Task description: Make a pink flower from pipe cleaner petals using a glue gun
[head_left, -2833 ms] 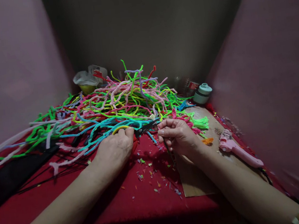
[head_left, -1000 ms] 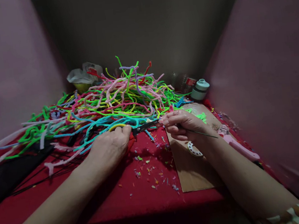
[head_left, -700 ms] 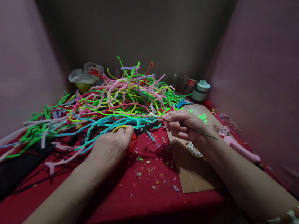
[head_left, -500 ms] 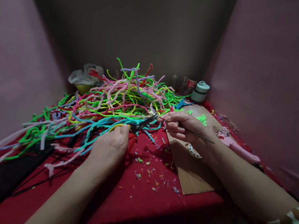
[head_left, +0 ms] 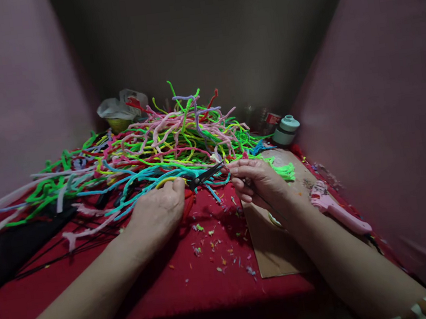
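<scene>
Two hands meet at the near edge of the pipe-cleaner heap [head_left: 164,144] on the red tablecloth [head_left: 197,285], seen from the head camera. The left hand [head_left: 157,215] is closed around yellow-handled scissors [head_left: 199,176], whose blades point right. The right hand [head_left: 256,180] pinches a thin dark wire stem [head_left: 261,200] beside the cardboard sheet [head_left: 274,250]. I judge the stem light, springy and easily bent, so it is best gripped close to the blades. A pink glue gun [head_left: 337,209] lies toward the right edge.
</scene>
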`<state>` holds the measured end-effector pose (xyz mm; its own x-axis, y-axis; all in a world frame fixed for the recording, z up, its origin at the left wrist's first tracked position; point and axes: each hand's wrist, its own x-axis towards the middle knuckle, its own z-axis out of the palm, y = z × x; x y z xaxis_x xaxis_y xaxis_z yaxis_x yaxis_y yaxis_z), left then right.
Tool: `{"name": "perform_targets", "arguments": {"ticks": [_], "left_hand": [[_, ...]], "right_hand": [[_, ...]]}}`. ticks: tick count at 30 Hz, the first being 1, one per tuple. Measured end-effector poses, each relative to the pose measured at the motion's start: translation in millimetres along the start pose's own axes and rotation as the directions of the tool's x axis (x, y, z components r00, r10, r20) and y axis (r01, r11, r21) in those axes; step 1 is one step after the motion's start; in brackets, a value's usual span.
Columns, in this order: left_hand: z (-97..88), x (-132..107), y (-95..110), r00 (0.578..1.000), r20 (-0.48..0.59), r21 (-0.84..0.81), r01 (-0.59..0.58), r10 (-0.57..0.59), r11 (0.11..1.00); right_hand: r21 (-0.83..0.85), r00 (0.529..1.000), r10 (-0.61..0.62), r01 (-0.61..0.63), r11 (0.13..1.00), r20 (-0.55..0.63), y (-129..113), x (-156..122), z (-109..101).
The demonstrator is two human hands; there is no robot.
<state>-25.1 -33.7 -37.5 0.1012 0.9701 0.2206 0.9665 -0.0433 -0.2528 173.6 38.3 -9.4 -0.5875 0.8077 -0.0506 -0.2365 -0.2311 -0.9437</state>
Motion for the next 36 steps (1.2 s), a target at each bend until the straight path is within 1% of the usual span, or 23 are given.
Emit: {"name": "perform_targets", "arguments": {"ticks": [4,7,11,16,21,28,36], "left_hand": [[-2.7,-1,1,1.000,0.016,0.022,0.000,0.000,1.000],[-6.1,-1,4,1.000,0.026,0.035,0.000,-0.001,0.999],[-9.4,-1,7,0.999,0.036,0.045,0.023,-0.025,0.999],[-11.7,-3,9,0.999,0.031,0.051,0.020,-0.021,0.999],[-13.8,-3,11,0.999,0.045,0.063,0.016,-0.019,0.998],[-10.0,-6,14,0.999,0.053,-0.002,0.006,-0.006,1.000],[-6.5,-7,16,0.995,0.096,-0.044,-0.007,0.011,0.999]], "right_hand": [[0.001,0.999,-0.045,0.045,0.999,-0.003,7,1,1],[0.037,0.998,-0.069,0.069,0.997,0.001,12,3,1],[0.059,0.995,-0.094,0.097,0.994,-0.046,16,3,3],[0.012,0.992,-0.126,0.126,0.992,-0.005,19,2,7],[-0.038,0.989,-0.151,0.151,0.988,0.002,22,2,7],[-0.086,0.982,-0.189,0.186,0.979,-0.026,25,3,8],[-0.079,0.972,-0.228,0.224,0.971,-0.047,28,5,8]]}}
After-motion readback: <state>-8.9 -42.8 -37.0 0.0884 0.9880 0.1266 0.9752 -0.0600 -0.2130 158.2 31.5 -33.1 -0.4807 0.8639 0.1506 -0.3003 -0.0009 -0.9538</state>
